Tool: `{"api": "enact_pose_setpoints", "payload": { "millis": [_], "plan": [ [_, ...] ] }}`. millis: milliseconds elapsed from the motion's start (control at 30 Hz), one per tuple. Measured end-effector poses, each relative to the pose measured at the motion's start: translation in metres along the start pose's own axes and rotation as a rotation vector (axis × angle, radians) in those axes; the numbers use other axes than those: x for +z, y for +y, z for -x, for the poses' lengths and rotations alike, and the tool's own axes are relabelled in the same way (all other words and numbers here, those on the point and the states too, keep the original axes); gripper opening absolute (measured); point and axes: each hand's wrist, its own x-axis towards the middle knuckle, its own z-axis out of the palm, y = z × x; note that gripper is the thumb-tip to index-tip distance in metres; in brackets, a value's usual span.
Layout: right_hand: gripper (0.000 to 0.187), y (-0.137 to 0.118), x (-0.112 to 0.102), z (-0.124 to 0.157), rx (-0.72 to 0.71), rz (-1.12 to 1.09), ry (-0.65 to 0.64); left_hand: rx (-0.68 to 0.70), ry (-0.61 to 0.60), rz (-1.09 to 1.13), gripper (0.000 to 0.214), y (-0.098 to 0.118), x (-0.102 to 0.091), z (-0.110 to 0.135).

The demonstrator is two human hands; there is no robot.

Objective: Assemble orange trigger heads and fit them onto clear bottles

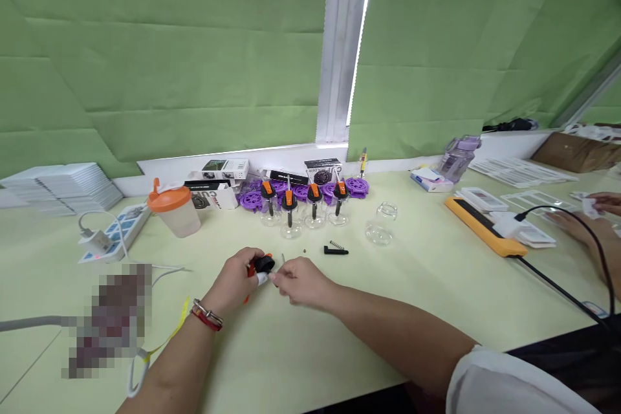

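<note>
My left hand (237,278) is closed around a small black and orange pump part (262,265) with a white tip, just above the table. My right hand (301,281) pinches at that white tip, fingers pressed together; what it pinches is too small to make out. Beyond the hands stand several small glass cups with orange and black tops (301,210) in a row. A loose black part with a spring (336,249) lies on the table to the right of my hands. Two bare glass cups (382,225) sit farther right.
Purple plastic discs (356,186) and small boxes (220,171) line the back edge. An orange-lidded cup (174,208) and a power strip (116,231) stand at left. A yellow-edged tray (485,226), a black cable (548,281) and another person's hands (589,223) are at right.
</note>
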Motion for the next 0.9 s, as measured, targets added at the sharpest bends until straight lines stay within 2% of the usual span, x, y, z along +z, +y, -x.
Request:
{"api": "enact_pose_setpoints", "payload": {
  "millis": [33, 100, 200, 267, 333, 467, 600, 667, 767, 900],
  "plan": [
    [0.028, -0.001, 0.003, 0.000, 0.072, -0.113, -0.048, 0.007, 0.006, 0.014, 0.032, 0.000, 0.001, 0.000],
    [0.021, -0.001, 0.008, 0.000, 0.174, -0.281, -0.066, 0.010, -0.029, 0.080, 0.034, 0.001, 0.001, 0.001],
    [0.012, 0.000, 0.011, -0.001, 0.278, -0.446, -0.035, -0.003, -0.185, 0.252, 0.034, 0.003, -0.004, 0.002],
    [0.010, 0.001, 0.009, -0.001, 0.307, -0.518, -0.037, -0.006, -0.273, 0.346, 0.030, 0.004, -0.008, 0.002],
    [0.009, 0.001, 0.007, -0.002, 0.307, -0.560, -0.030, -0.020, -0.299, 0.400, 0.027, 0.004, -0.011, 0.003],
    [0.008, 0.003, -0.001, -0.006, 0.286, -0.609, 0.025, -0.118, -0.235, 0.456, 0.026, -0.003, -0.016, 0.000],
    [0.010, 0.005, -0.014, -0.011, 0.222, -0.661, 0.195, -0.246, -0.044, 0.394, 0.031, -0.018, -0.014, -0.006],
    [0.011, 0.004, -0.022, -0.011, 0.160, -0.652, 0.289, -0.283, 0.041, 0.285, 0.031, -0.024, -0.009, -0.010],
    [0.012, -0.001, -0.033, -0.009, 0.075, -0.583, 0.384, -0.259, 0.113, 0.067, 0.029, -0.029, -0.001, -0.014],
    [0.015, -0.004, -0.040, -0.005, 0.039, -0.531, 0.381, -0.190, 0.126, -0.261, 0.023, -0.022, 0.006, -0.017]
  ]
}}
